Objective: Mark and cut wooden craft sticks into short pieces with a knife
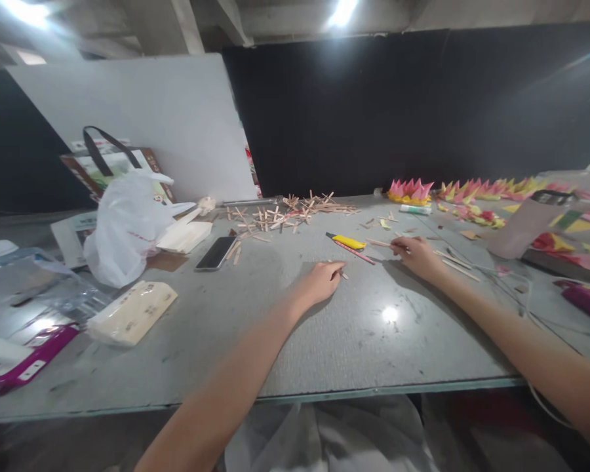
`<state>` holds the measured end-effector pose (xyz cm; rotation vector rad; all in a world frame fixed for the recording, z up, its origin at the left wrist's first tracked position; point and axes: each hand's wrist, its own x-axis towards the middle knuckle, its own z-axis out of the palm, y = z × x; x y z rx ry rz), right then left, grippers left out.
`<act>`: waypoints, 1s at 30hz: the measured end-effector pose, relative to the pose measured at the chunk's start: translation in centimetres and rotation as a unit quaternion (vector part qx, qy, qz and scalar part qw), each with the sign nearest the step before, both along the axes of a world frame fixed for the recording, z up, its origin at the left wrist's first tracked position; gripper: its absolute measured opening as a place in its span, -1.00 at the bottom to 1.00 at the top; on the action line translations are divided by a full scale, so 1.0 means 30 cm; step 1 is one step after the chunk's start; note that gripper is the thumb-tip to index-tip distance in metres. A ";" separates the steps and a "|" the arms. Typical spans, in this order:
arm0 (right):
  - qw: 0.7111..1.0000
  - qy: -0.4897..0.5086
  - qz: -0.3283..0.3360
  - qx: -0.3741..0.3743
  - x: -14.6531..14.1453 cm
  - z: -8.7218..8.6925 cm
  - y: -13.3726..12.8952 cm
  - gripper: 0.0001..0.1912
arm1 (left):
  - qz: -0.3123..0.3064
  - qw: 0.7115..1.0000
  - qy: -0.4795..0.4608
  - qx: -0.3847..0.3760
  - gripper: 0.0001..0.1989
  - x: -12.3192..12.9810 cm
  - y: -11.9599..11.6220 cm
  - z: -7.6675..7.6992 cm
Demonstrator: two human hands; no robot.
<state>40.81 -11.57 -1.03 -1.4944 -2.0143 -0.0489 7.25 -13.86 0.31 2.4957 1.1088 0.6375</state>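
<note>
Pinching a flat tan wooden stick (379,243) beside the yellow plastic cutter (348,242), the right hand (415,255) in the head view could knock it by swinging left; the left hand (326,280) curls at a short tan wooden scrap (345,275), grip unclear.

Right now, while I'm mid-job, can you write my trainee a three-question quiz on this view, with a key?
1. Multiple choice: what does the right hand hold?
A) a cup
B) a stick
C) a bag

2. True or false: in the picture, the phone lies to the left of the cutter.

3. Short answer: what colour is the cutter that lies beside the pencil?

Key: 1. B, a stick. 2. True. 3. Yellow.
</note>
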 end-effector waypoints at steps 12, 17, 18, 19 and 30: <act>1.000 -0.002 0.022 0.017 -0.005 -0.001 -0.007 -0.73 | 0.147 0.982 0.086 0.075 -0.64 -0.020 0.037 -0.043; 1.000 -0.002 0.024 0.016 -0.010 0.003 -0.011 -0.73 | 0.146 0.983 0.081 0.071 -0.66 -0.015 0.049 -0.058; 1.000 -0.002 0.024 0.016 -0.012 0.003 -0.012 -0.73 | 0.144 0.984 0.079 0.066 -0.65 -0.014 0.049 -0.058; 1.000 -0.002 0.025 0.016 -0.013 0.004 -0.013 -0.73 | 0.141 0.985 0.077 0.063 -0.64 -0.014 0.047 -0.057; 0.998 0.001 0.045 0.037 -0.011 -0.001 -0.013 -0.73 | 0.153 0.987 0.039 0.007 -0.51 0.000 0.003 -0.016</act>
